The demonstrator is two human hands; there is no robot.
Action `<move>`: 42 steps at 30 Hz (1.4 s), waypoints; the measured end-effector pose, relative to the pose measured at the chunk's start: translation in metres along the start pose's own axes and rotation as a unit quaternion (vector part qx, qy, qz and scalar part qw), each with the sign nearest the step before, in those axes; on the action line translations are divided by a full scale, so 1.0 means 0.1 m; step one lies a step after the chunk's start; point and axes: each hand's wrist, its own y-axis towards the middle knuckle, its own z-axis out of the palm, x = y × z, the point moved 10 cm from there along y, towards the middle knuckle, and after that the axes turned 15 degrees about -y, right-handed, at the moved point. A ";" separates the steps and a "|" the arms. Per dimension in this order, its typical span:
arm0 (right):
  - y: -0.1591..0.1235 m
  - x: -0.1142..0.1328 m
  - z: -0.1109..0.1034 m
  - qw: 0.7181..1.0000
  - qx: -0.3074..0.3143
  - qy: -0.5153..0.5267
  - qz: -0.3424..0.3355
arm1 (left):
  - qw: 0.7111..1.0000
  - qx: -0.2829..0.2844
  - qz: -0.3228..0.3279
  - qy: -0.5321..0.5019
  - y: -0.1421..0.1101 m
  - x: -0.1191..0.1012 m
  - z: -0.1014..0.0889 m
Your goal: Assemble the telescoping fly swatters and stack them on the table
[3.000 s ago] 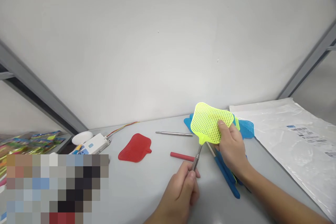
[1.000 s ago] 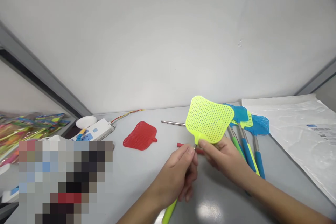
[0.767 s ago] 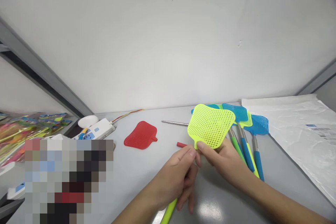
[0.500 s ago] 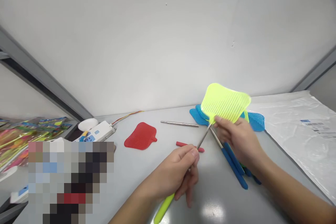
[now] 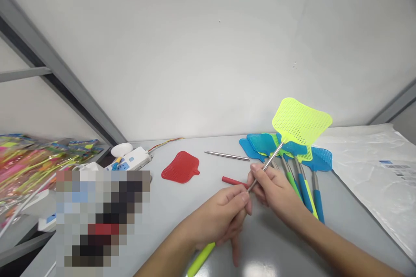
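Note:
A yellow-green fly swatter, with its mesh head raised above the table, hangs on a thin metal rod. My left hand is closed round the rod's lower end, and the swatter's green handle sticks out below that hand. My right hand pinches the rod a little higher up. Behind my right hand lie several finished swatters with blue and green heads and handles.
A loose red swatter head, a bare metal rod and a red handle sleeve lie on the grey table. A white power strip sits at the left, a clear plastic bag at the right, packaged goods far left.
The metal rod has lengthened: the yellow-green head has moved up and to the right, away from my left hand. My right hand has slid from the head's base down onto the rod.

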 end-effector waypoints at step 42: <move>0.00 0.47 -0.81 0.959 -0.174 0.177 -0.133 | 0.986 0.112 -0.112 0.058 -0.08 0.12 0.35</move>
